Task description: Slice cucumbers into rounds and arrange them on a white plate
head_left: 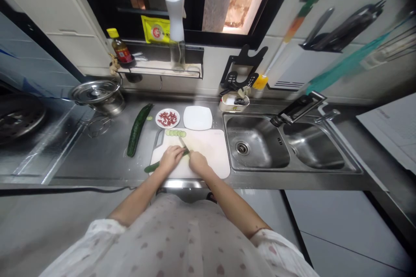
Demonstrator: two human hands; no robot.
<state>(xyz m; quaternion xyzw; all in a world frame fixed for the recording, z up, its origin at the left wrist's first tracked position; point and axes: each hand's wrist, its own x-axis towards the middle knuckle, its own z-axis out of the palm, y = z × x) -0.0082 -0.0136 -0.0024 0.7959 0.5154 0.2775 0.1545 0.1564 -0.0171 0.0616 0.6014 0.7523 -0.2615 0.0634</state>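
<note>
My left hand (171, 158) is closed over a cucumber (151, 167) lying aslant on the white cutting board (214, 151); its near end sticks out to the left of the hand. In my right hand (197, 162) is a knife (183, 142), its blade pointing up and left, right beside the left fingertips at the cucumber's far end. A row of cucumber slices (176, 133) lies along the board's far left edge. Part of the cucumber is hidden under my left hand, and the knife's handle is covered by my right.
Left of the board lies a whole cucumber (139, 130). Behind the board are a plate of red pieces (167, 118) and a white square plate (197, 117). The double sink (260, 162) is on the right, a lidded steel pot (107, 101) at the far left.
</note>
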